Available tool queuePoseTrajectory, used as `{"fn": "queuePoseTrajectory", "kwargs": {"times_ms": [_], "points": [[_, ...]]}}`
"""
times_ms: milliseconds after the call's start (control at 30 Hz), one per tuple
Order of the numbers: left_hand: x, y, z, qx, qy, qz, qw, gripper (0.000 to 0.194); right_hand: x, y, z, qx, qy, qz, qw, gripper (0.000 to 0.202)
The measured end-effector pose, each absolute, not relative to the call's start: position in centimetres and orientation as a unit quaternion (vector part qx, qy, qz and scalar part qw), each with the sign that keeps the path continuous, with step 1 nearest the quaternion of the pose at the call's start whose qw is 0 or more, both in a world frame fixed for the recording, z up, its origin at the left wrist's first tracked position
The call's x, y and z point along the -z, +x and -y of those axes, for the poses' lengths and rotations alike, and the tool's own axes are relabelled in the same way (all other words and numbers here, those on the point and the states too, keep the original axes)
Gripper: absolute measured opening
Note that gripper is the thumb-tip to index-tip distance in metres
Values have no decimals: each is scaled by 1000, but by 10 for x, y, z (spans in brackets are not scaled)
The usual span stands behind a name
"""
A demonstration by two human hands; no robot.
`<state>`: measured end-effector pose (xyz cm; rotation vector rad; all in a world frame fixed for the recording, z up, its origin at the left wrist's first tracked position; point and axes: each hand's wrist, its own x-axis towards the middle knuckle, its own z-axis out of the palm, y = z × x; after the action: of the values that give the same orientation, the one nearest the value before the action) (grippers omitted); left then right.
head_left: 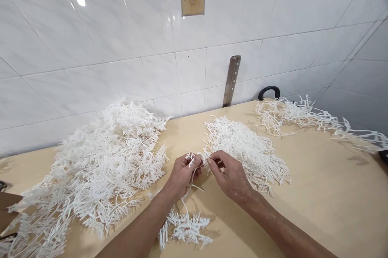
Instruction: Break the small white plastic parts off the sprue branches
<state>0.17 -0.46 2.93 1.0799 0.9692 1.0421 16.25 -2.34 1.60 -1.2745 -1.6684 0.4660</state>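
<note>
My left hand (pixel 183 175) is closed on a thin white stem (pixel 184 205), with small white branching tips showing above its thumb. The stem bends down toward a bushy white plastic sprig (pixel 190 227) on the table below my hands. Close beside it, my right hand (pixel 233 175) pinches a small white sprig (pixel 204 154) between thumb and fingertips. The fingertips of both hands almost meet. Just behind my right hand lies a flat heap of white sprigs (pixel 242 144). Where the held pieces join is too small to make out.
A tall pile of white branching sprigs (pixel 115 161) covers the table's left side. Looser white branches (pixel 298 114) spread at the back right, by a black curved handle (pixel 269 91). A metal strip (pixel 232 81) stands against the tiled wall. A brown box (pixel 9 209) sits far left.
</note>
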Motion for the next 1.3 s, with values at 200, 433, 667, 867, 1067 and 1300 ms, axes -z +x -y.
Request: {"fn": "queuePoseTrajectory", "kwargs": {"times_ms": [200, 433, 667, 867, 1067, 1300], "points": [[-26, 1, 0, -475, 374, -427, 672, 40, -19, 157, 26, -218, -524, 645, 512, 18], [-29, -2, -3, -461, 337, -411, 711, 38, -15, 158, 25, -248, -553, 601, 520, 21], [-28, -2, -2, -449, 397, -508, 618, 42, -13, 157, 26, -224, -545, 618, 521, 19], [-29, 1, 8, -594, 499, -505, 377, 21, -13, 157, 26, -225, -555, 611, 518, 18], [-38, 7, 28, -525, 618, -454, 369, 16, -19, 154, 28, -230, -554, 609, 519, 18], [-34, 7, 20, -483, 613, -470, 411, 20, -19, 153, 28, -192, -493, 644, 553, 15]]}}
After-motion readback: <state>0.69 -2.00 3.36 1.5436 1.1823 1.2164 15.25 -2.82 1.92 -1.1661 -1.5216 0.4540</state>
